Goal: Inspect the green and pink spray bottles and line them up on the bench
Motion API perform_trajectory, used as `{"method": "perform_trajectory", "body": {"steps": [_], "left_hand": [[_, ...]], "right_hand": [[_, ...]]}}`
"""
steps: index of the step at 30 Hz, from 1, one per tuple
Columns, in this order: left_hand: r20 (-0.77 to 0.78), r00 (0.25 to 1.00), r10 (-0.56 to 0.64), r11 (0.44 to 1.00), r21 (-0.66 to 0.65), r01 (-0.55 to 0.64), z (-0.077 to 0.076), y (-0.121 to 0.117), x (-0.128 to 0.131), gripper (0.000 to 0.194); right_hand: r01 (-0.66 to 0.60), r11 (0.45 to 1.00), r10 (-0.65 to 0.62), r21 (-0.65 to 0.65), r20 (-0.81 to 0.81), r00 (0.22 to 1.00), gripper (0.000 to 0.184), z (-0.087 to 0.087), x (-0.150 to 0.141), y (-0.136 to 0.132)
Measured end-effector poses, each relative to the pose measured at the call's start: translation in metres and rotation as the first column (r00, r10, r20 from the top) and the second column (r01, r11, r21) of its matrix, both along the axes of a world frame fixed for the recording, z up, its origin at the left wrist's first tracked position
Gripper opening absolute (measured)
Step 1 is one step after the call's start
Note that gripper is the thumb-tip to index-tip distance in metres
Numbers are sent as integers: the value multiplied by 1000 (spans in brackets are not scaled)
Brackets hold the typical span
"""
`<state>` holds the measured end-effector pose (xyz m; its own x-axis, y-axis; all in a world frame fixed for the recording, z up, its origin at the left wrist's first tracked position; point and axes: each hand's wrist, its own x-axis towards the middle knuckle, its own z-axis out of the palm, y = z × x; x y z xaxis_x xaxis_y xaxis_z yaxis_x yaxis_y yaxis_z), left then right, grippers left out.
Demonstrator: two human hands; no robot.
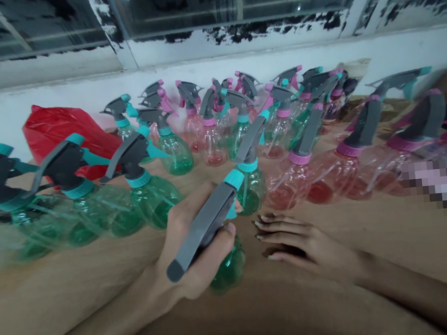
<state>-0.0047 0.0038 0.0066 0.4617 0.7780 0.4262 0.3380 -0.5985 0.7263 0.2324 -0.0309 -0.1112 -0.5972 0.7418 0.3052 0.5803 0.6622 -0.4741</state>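
Observation:
My left hand (193,244) is wrapped round the neck of a green spray bottle (229,269) with a grey trigger head and teal nozzle, holding it just above the wooden table (61,288). The bottle's grey trigger points toward me. My right hand (293,239) lies a little to the right of that bottle, fingers stretched out and slightly curled on the table, holding nothing. Just beyond both hands stands another green spray bottle (251,186).
Several green bottles with teal caps (151,195) line the left side, several pink ones (327,178) the right, with more crowded at the back. A red plastic bag (57,131) lies at the back left by the white wall and window sill.

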Motion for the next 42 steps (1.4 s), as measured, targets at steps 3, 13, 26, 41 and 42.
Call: {"method": "perform_trajectory", "body": {"steps": [3, 13, 26, 41, 42], "left_hand": [[-16, 997, 79, 997, -21, -79, -3, -1, 1, 10], [-44, 984, 175, 984, 24, -175, -7, -4, 4, 4], [29, 992, 127, 990, -58, -125, -9, -4, 6, 19], [107, 994, 31, 994, -111, -19, -15, -8, -4, 31], [109, 994, 23, 994, -106, -12, -15, -8, -5, 37]], "right_hand": [[2, 1000, -2, -5, -7, 1000, 34, 0, 0, 0], [-9, 999, 8, 40, 11, 1000, 35, -3, 0, 0], [238, 971, -240, -28, -52, 969, 36, 31, -29, -22], [410, 880, -388, 241, -137, 911, 69, 71, -97, -20], [416, 882, -397, 222, -129, 909, 65, 71, -99, -20]]}}
